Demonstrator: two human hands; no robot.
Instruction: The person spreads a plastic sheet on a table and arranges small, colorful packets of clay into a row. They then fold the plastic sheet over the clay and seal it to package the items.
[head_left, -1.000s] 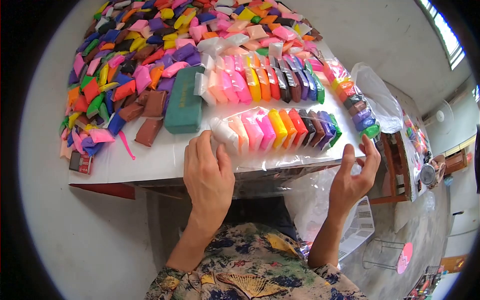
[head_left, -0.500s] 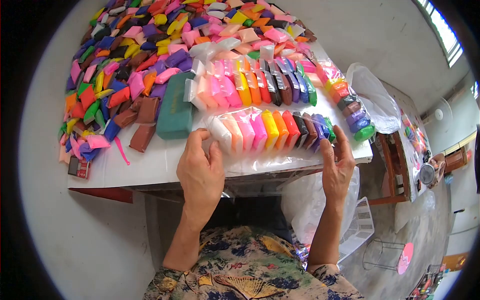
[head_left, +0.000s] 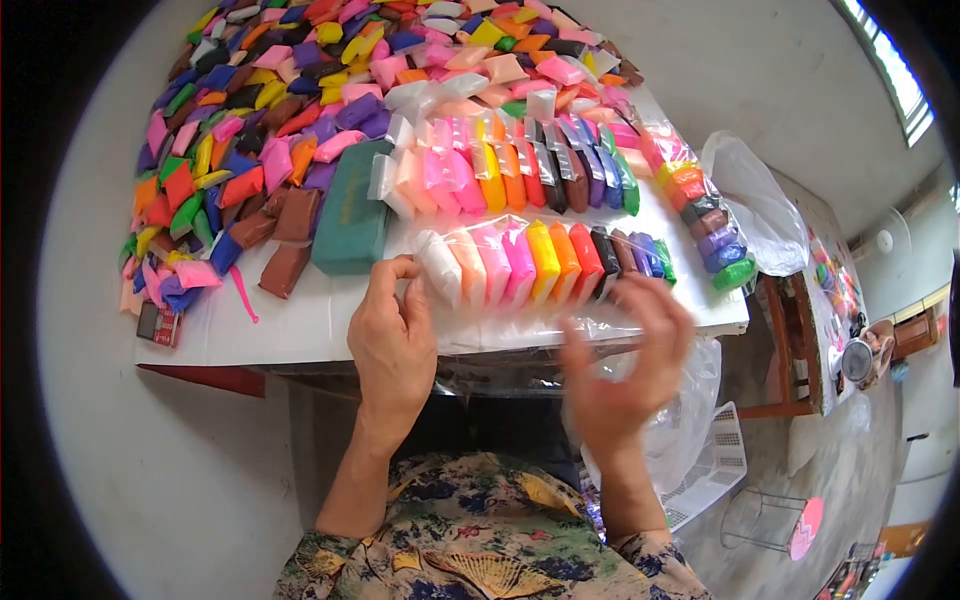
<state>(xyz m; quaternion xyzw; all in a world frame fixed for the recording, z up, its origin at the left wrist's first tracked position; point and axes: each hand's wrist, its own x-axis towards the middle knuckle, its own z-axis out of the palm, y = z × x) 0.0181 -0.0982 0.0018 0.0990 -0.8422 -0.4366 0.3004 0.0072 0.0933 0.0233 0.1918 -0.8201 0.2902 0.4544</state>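
A clear plastic bag holding a row of coloured clay bars [head_left: 545, 262] lies on the white table [head_left: 300, 325] near its front edge. My left hand [head_left: 393, 335] is at the bag's left end, beside the white bar, with thumb and fingers pinching the plastic. My right hand [head_left: 625, 365] is blurred, its fingers spread apart, and hovers over the bag's loose front flap near the right end. It holds nothing that I can see.
A second bagged row of bars [head_left: 510, 172] and a third [head_left: 700, 205] lie behind and to the right. A dark green block [head_left: 350, 212] sits left of them, beyond it a heap of loose wrapped clay pieces [head_left: 250, 100]. A white basket [head_left: 715, 455] stands under the table.
My right hand has left the bag's right end and swung left and toward me, now blurred with fingers spread. My left hand stays at the bag's left end.
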